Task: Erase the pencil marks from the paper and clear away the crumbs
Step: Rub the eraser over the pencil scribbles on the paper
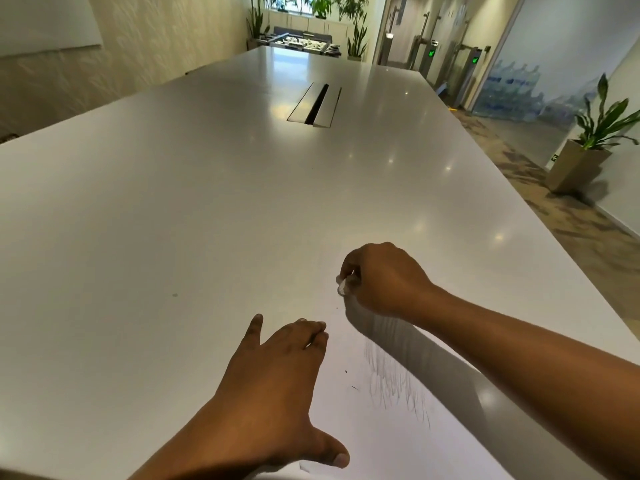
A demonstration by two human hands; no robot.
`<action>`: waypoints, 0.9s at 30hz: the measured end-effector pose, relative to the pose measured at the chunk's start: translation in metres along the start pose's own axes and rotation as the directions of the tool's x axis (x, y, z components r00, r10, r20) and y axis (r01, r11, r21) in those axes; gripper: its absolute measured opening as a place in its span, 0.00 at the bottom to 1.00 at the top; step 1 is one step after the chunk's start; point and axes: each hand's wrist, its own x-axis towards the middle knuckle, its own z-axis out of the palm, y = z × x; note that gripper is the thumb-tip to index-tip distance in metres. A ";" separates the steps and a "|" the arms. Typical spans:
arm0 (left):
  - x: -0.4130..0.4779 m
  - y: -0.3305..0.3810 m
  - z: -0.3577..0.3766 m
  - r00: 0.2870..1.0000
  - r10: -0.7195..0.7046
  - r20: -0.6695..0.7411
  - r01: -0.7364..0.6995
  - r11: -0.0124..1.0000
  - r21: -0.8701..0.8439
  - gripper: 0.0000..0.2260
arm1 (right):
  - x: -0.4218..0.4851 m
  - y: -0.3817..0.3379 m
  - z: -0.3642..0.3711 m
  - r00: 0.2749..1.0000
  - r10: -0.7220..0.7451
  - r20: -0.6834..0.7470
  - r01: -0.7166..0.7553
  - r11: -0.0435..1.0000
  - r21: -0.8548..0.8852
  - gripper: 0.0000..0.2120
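a long glossy white table fills the view, with a dark rectangular cable slot set in its middle toward the far end. a thin white paper sheet lies flat at the near edge of the surface, toward the near right corner. its borders nearly vanish against the tabletop, though one corner shows beside the left thumb. the left hand lies spread and flat, fingers straight, pressing down at the sheet's left side and gripping nothing. the right hand reaches over the far part of the sheet with its fingers curled tightly round a small pale eraser. the eraser's tip pokes out on the left of the fist and appears to meet the paper, though actual contact is hard to confirm. a patch of thin grey pencil strokes lies between the two hands, partly under the shadow of the right forearm, so erasing looks far from finished. a few tiny dark crumbs sit just left of the strokes. the likely trouble from here: with too little pressure from the left hand, a hard rub could drag or crease the thin sheet; the right forearm passing over the strokes could smear graphite; and a careless sweep could scatter the crumbs across the table rather than off it.
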 end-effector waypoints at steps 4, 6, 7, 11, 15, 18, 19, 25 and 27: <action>0.001 0.000 0.000 1.000 0.006 -0.002 -0.006 1.000 0.007 0.56 | 0.008 0.001 -0.010 0.999 0.028 -0.044 -0.029 1.000 -0.012 0.07; 0.001 0.000 0.000 1.000 0.008 0.006 -0.008 1.000 0.006 0.56 | 0.001 -0.004 -0.013 1.000 -0.011 0.000 0.011 1.000 0.013 0.05; 0.002 -0.001 0.001 1.000 0.008 0.005 -0.008 1.000 0.003 0.56 | -0.004 -0.007 -0.012 0.999 -0.033 0.036 0.032 0.999 0.018 0.04; 0.003 -0.001 0.001 1.000 0.000 -0.005 0.000 1.000 -0.009 0.56 | -0.007 -0.006 -0.003 0.999 -0.029 0.028 0.032 0.995 -0.095 0.06; 0.005 -0.002 0.004 1.000 0.006 -0.009 -0.005 1.000 0.010 0.56 | -0.003 0.015 -0.002 0.999 0.037 -0.039 -0.031 0.988 0.153 0.10; 0.006 -0.006 0.008 1.000 0.015 -0.020 -0.015 1.000 0.001 0.55 | -0.022 0.022 -0.003 0.998 0.038 0.043 -0.055 0.858 0.511 0.09; 0.006 -0.006 0.008 1.000 0.016 -0.024 -0.016 1.000 -0.007 0.56 | -0.031 0.025 -0.003 0.997 0.053 0.060 -0.079 0.785 0.614 0.08; -0.002 -0.002 0.006 1.000 -0.008 -0.003 0.008 0.997 -0.078 0.57 | -0.067 0.045 -0.005 0.987 0.137 0.088 -0.143 0.471 0.870 0.06; -0.004 -0.001 0.005 1.000 -0.016 -0.005 0.015 0.997 -0.082 0.58 | -0.072 0.049 -0.007 0.989 0.139 0.046 -0.106 0.466 0.878 0.06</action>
